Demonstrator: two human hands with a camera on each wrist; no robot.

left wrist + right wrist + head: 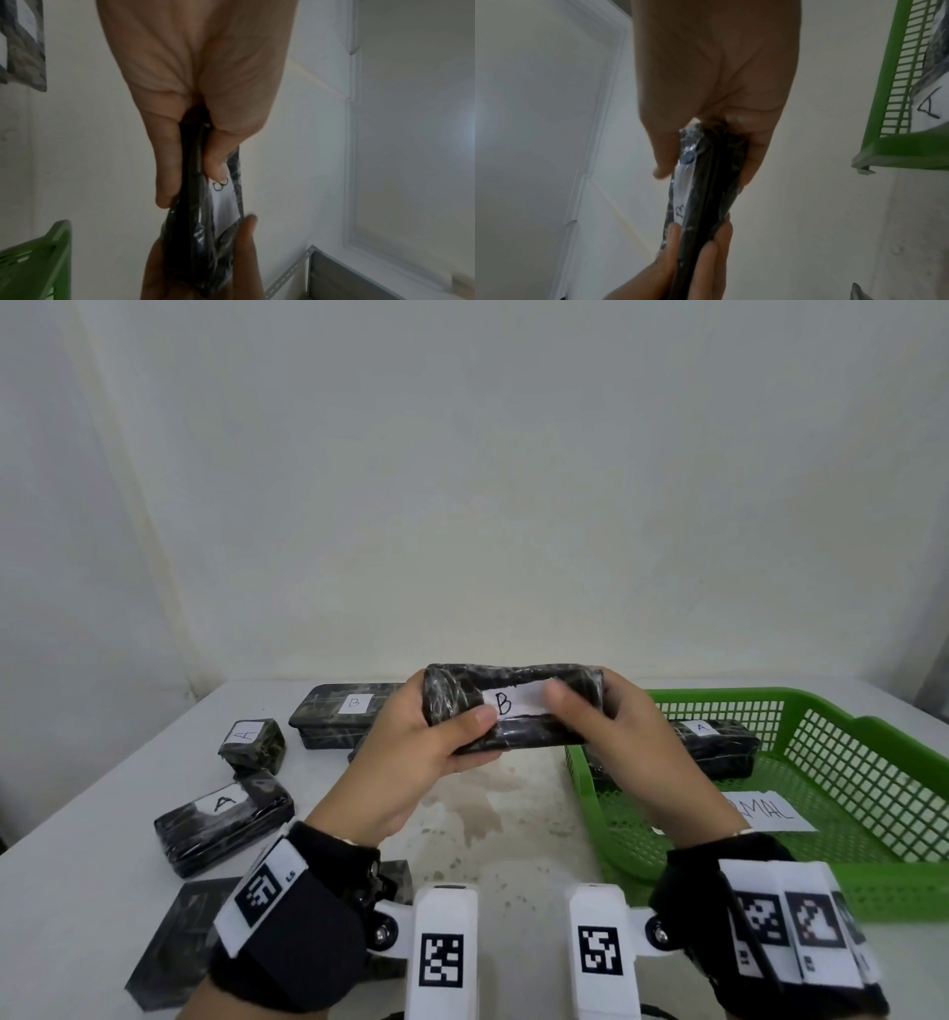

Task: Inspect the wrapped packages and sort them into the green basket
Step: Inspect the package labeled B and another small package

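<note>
Together, the left hand (pixel 411 752) and right hand (pixel 637 742) gripped the ends of a B package (pixel 513 706), raised above the table (pixel 513 814) for inspection. One A package (pixel 719 742) already lay in the green basket (pixel 873 737); at least four packages (pixel 223 824) waited at left, so sorting looked barely begun.

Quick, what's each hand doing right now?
Left hand: grips one end of the package marked B.
Right hand: grips its other end.
</note>
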